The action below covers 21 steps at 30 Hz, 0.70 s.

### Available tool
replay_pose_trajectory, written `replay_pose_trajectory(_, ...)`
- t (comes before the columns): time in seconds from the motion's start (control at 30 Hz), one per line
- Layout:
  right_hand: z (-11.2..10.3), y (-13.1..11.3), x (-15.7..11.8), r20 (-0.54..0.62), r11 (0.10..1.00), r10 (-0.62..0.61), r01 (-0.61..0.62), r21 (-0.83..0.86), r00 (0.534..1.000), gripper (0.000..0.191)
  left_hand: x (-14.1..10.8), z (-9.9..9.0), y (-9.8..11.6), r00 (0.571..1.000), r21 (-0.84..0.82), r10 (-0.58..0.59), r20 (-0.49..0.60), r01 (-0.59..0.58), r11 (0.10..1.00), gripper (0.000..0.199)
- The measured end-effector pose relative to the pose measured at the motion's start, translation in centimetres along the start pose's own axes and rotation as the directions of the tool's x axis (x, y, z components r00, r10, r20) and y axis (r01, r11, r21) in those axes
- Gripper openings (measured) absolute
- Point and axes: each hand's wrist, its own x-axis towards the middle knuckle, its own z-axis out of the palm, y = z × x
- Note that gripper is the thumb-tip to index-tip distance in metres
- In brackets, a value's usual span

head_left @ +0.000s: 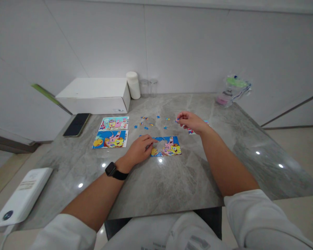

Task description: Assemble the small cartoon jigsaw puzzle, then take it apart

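Note:
A partly assembled cartoon jigsaw puzzle [169,148] lies on the table in front of me, with a gap in its picture. Over its left edge rests my left hand [141,150], fingers stretched out and touching it. My right hand [189,121] is raised to the right of the loose pieces, pinching a small puzzle piece [176,120] at the fingertips. Several loose puzzle pieces [165,127] are scattered between the hands. Behind my right hand another colourful puzzle [191,131] is partly hidden. Two picture cards, one light blue [114,123] and one dark blue [110,139], lie to the left.
A white box [94,95], a white bottle [133,85] and two clear glasses [148,88] stand at the back. A phone [77,125] and a white power bank [23,196] with a cable lie left. A plastic bag [233,91] sits at the back right.

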Motion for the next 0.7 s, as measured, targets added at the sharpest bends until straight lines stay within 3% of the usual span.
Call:
replay_pose_trajectory(0.1,0.0,0.5,-0.9,-0.032,0.997,-0.06,0.062,0.054,0.998,0.03,-0.1,0.1,0.3,1.0,-0.014,0.009,0.022,-0.009,1.0,0.032)
replay_pose_trajectory(0.23,1.8,2.7,-2.2,-0.137,0.973,-0.115,0.139,0.183,0.984,0.033,0.0,0.1,0.6,0.998,-0.009,0.035,0.044,-0.035,0.999,0.032)
replay_pose_trajectory(0.4,4.0,5.1,-2.9,-0.194,0.942,-0.093,0.15,0.299,0.977,0.035,0.0,0.2,0.8,0.997,0.005,0.047,0.06,-0.047,0.999,0.03)
replay_pose_trajectory(0.7,4.2,5.9,-2.4,-0.241,0.948,-0.129,0.191,0.255,0.962,0.034,0.0,0.1,1.2,0.996,0.002,0.042,0.076,-0.043,0.999,0.027)
